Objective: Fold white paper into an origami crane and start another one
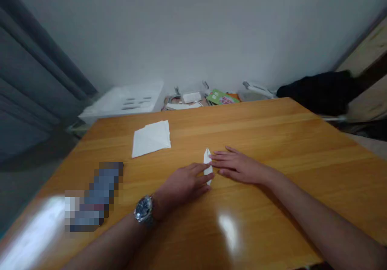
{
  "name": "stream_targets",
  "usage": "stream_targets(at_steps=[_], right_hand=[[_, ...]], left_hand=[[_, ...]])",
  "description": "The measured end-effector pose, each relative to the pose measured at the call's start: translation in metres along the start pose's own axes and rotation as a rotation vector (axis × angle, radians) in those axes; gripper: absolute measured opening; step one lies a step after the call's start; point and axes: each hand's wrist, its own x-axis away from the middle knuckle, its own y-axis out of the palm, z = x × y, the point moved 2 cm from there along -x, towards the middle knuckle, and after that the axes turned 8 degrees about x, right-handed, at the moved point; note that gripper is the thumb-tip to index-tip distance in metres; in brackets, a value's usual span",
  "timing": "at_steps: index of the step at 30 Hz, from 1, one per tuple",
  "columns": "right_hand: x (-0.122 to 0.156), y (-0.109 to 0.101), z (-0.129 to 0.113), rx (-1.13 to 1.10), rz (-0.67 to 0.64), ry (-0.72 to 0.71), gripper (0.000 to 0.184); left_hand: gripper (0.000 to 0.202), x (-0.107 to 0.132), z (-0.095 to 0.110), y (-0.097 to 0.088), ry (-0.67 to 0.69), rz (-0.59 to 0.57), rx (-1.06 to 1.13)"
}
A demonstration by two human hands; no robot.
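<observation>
Lying near the middle of the desk, the folded paper was kept with its long axis toward the far edge. It was touched by the left hand from one side and by the right hand from the other, both flat, fingers stretched, nothing gripped.

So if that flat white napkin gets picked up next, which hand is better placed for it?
Probably the left hand: it lies on the same side of the small folded paper as the napkin, further back. The right hand, touching the paper's other side, would have to cross over.
</observation>
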Motion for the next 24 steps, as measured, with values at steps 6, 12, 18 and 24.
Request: stream_targets(at_steps=[6, 12, 18, 24], right_hand=[[0.0023, 0.0022, 0.0008, -0.046, 0.028, -0.006, 0.046], [0.0029, -0.0003, 0.0003, -0.048, 0.011, -0.031, 0.045], [0.0025, 0.0029, 0.0042, -0.036, 0.043, -0.037, 0.041], [0.0025, 0.0021, 0.0042, -0.006, 0.061, -0.035, 0.038]], left_hand=[[0.037, 0.0012, 0.0022, -0.0020, -0.015, 0.023, 0.008], [0.036, 0.0002, 0.0028, -0.0037, 0.002, 0.024, 0.036], [0.040, 0.0004, 0.0025, -0.0025, -0.023, 0.007, 0.045], [0.044, -0.0011, 0.0040, -0.0029, -0.044, -0.004, 0.052]])
